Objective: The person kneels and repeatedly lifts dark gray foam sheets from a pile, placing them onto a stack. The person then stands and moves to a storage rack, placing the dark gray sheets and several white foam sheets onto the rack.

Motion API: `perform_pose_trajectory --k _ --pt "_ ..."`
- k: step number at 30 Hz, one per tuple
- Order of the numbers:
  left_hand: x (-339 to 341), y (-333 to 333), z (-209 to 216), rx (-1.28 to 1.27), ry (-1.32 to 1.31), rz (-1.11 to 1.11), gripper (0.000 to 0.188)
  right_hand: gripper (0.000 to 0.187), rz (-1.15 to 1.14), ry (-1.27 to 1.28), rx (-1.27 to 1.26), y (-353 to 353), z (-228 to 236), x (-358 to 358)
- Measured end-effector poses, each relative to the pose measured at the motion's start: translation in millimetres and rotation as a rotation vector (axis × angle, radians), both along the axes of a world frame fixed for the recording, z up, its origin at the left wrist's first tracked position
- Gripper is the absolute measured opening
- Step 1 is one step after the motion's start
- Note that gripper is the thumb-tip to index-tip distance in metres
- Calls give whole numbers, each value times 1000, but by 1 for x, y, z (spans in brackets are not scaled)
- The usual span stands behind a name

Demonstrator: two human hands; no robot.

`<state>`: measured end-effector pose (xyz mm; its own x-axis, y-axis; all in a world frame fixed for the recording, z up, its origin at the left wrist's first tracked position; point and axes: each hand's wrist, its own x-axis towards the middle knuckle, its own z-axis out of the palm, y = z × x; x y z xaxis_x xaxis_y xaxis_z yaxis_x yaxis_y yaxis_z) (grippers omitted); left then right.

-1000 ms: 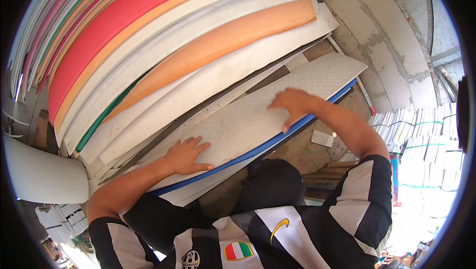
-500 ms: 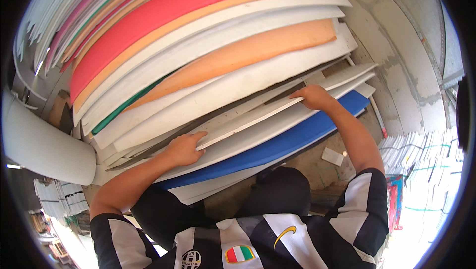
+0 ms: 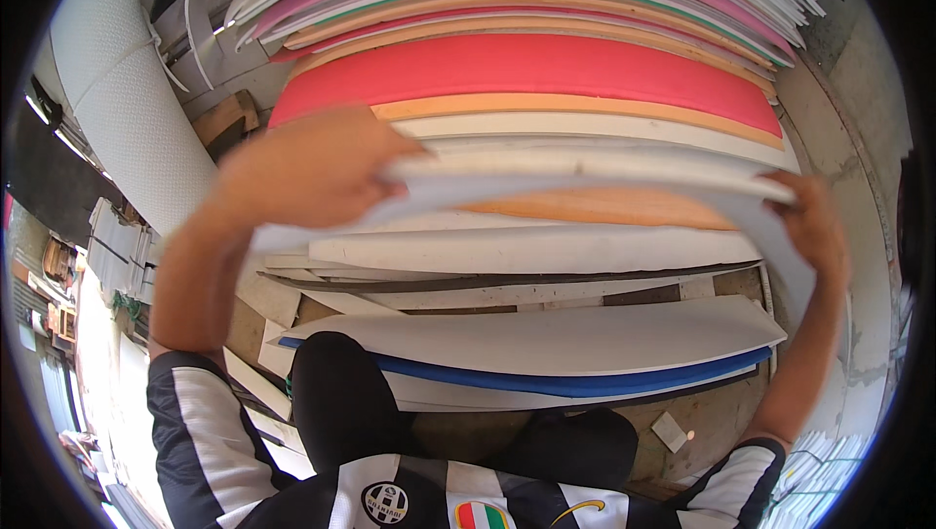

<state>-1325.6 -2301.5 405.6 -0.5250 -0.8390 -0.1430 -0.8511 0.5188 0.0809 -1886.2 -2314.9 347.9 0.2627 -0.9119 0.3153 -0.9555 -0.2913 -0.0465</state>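
A white foam sheet [image 3: 585, 166] is lifted in front of me, its upper edge running between my two hands. My left hand [image 3: 307, 168], somewhat blurred, closes on its left part. At the far right end, my right hand [image 3: 817, 232] grips the same edge. Below it, near my knees, lie another white sheet [image 3: 575, 334] and a blue sheet [image 3: 575, 385]. Behind the raised sheet leans a row of sheets, among them an orange one [image 3: 604, 205] and a red one [image 3: 546, 71].
A big roll of white textured material [image 3: 127, 80] stands at the left. A concrete wall [image 3: 848, 129] runs along the right. Bundled white sheets [image 3: 819, 470] are at the lower right, and a small white piece [image 3: 670, 431] lies on the floor near my right knee.
Both hands have raised the white sheet off the near pile and away from me. My right hand has moved out to the right. The view has also turned and shifted.
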Motion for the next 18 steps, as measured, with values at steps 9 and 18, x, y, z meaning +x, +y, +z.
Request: perform_pose_trajectory --k 9,18 --pt "26 -31 51 -645 -64 188 49 46 107 97 -588 -77 77 80" --pt "50 -136 -169 -587 181 203 60 48 201 372 -726 -176 -85 106"
